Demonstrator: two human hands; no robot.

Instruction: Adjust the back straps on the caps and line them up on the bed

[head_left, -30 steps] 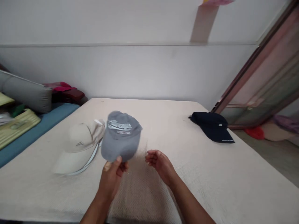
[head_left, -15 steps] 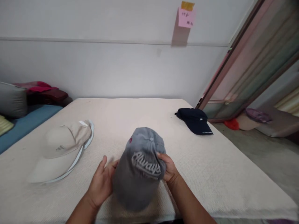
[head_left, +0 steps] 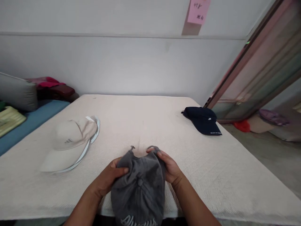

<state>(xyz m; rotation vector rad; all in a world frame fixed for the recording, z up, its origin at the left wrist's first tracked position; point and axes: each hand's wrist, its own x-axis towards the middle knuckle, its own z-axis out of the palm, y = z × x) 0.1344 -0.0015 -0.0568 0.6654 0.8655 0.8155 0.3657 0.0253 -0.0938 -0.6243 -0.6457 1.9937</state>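
With a clock laid over the view, the fingers of the left hand and right hand both grasp a soft grey cap at six o'clock, thumbs on top, over the near edge of the tabletop. Its cloth is creased, with a round button on the domed crown; the open back points to twelve, a curled strap on one side, a small metal buckle on the other.

Pale, nubbly cloth covers the tabletop. Between eight and nine lies a smooth beige cap with a broad, curved brim; at three, a navy cap with white lettering along its brim. A white wall fills twelve, a pink note hangs at one, a reddish frame slants at two, and a grey cushion sits at nine.

The picture's lower edge cuts off the grey cap's embroidery; most left fingers are hidden. Whether the pale-blue edge under the beige cap belongs to another cap, I cannot tell.
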